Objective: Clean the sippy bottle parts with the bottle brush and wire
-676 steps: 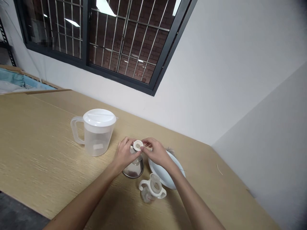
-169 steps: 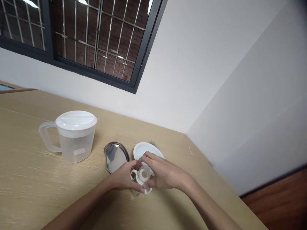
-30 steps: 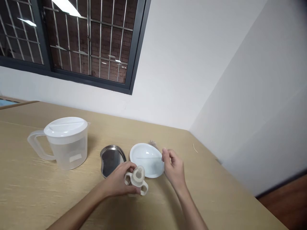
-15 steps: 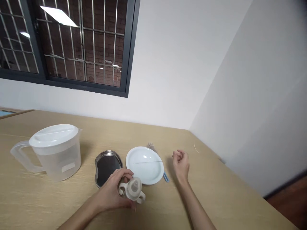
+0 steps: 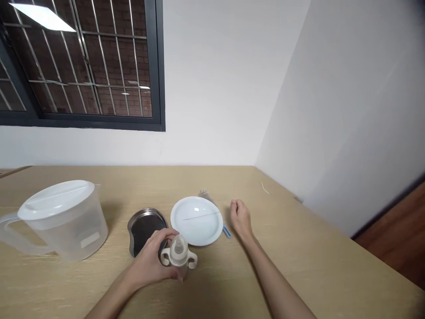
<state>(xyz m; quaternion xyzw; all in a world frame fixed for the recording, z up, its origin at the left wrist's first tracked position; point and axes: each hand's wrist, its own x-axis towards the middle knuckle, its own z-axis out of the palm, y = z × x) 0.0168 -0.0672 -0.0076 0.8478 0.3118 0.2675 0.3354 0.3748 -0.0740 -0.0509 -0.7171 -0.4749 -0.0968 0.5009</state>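
My left hand [image 5: 151, 261] is closed around a baby bottle [image 5: 179, 254] with a pale body, two side handles and a clear teat on top. The bottle is upright near the front of the table, and its lower part is partly hidden by my thumb. Right of a white oval dish [image 5: 195, 239], my right hand [image 5: 241, 218] rests on the tabletop as a loose fist. Nothing shows between its curled fingers. A thin line, perhaps a fine stick, crosses the dish.
A kidney-shaped metal tray [image 5: 146, 226] lies partly behind my left hand. Farther left stands a lidded clear plastic jug [image 5: 76, 230]. Behind the dish a brush's bristles [image 5: 206, 194] poke out, with its blue handle [image 5: 227, 231] at the right. A thin pale strip [image 5: 264, 188] lies near the wall.
My view has shifted to the right. The bottle, tilted before, now stands more upright in my left hand. My right hand has turned, its fingers curled closer, and come slightly nearer the dish.
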